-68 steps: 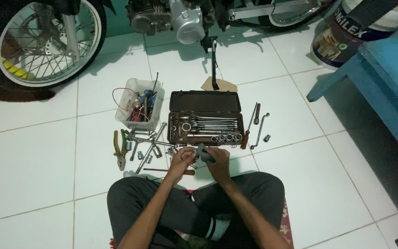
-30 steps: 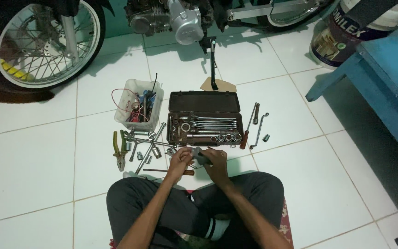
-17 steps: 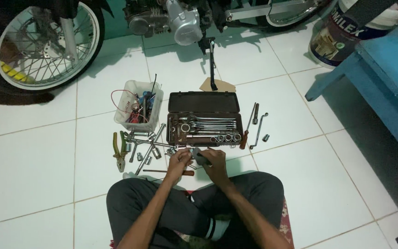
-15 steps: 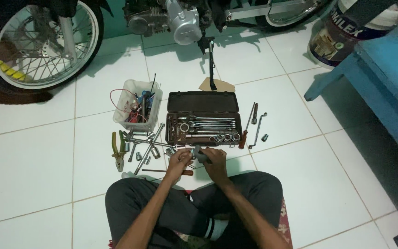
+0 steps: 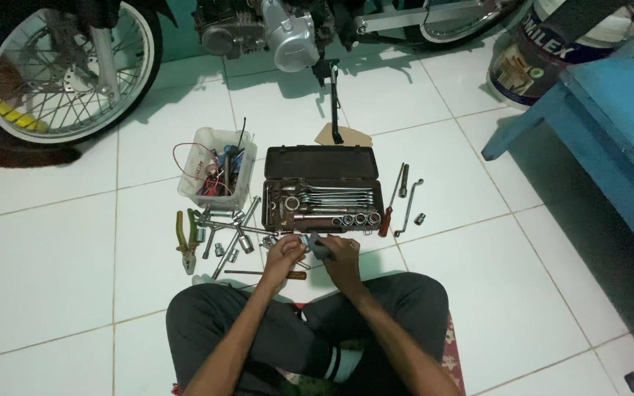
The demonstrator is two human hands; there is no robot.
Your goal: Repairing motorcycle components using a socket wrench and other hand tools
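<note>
Hands meet just in front of crossed legs as a person sits on the white tiled floor (image 5: 53, 293), the left hand (image 5: 282, 257) and right hand (image 5: 340, 258) closed together on a small grey metal part (image 5: 315, 246) held between them; what exactly the part is cannot be told at this size. Both sets of fingers are curled and pinching it from either side, raised a little off the tiles, seemingly so it can be turned and seen from above. An open brown tool case (image 5: 322, 189) lies just beyond the hands, its wrenches and sockets in rows and facing the sitter within easy reach. Loose sockets and T-handles (image 5: 229, 235) spread to the left beside green-handled pliers (image 5: 187, 242), and a clear plastic tub (image 5: 217, 170) keeps wires and small drivers from scattering. A red-handled screwdriver (image 5: 386, 220) rests at the case's right edge. A motorcycle's spoked wheel (image 5: 60, 73) and engine (image 5: 273, 37) stand behind, close to the laid-out tools.
</note>
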